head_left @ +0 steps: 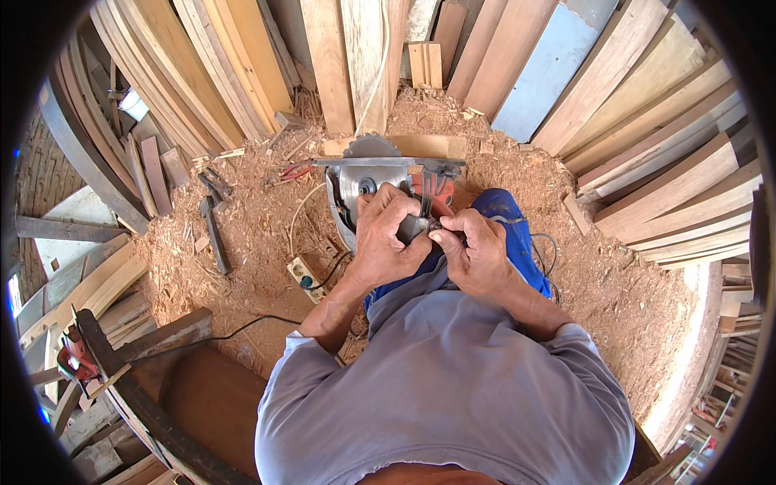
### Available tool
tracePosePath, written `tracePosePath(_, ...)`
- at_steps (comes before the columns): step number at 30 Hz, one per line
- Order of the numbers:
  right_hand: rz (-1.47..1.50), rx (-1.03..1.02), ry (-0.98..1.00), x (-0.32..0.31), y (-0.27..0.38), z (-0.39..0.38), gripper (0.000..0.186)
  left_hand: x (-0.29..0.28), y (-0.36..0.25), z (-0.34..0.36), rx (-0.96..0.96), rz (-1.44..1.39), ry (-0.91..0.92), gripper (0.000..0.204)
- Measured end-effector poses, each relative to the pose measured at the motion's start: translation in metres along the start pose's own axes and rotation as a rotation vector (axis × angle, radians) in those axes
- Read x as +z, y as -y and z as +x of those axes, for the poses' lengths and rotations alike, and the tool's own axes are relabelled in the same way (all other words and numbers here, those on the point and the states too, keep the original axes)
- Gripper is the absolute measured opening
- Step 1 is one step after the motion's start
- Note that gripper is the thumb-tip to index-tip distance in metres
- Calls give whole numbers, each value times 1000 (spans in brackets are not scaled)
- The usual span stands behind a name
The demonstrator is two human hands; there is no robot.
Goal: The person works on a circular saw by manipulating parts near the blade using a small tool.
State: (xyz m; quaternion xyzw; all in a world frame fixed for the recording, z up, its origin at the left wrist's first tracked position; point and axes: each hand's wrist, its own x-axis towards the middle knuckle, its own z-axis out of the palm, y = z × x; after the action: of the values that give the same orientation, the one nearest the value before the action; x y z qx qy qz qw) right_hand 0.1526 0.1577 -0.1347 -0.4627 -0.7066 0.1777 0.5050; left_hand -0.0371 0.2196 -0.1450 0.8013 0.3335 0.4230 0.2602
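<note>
A circular saw (347, 179) with a toothed silver blade, metal base plate and red body lies in front of me on sawdust, by my blue-clad legs. My left hand (388, 238) is closed on a dark part of the saw below the blade's hub. Close beside it, my right hand (473, 250) pinches at the same spot; the small piece between its fingertips is partly hidden. Red-handled pliers (296, 171) lie left of the saw. A power strip (305, 279) with a plugged-in cable lies below them.
Upright planks (331, 65) line the far side and right (647, 153). A hammer (217, 234) and a dark tool (212, 183) rest on sawdust (614, 323) at left. A red power tool (74, 356) sits on a dark curved wooden piece (153, 404) at lower left.
</note>
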Motion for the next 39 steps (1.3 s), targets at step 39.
tracePosePath(39,236,368,-43,10,16,-11,13,7,0,-8,-5,8,-52,39)
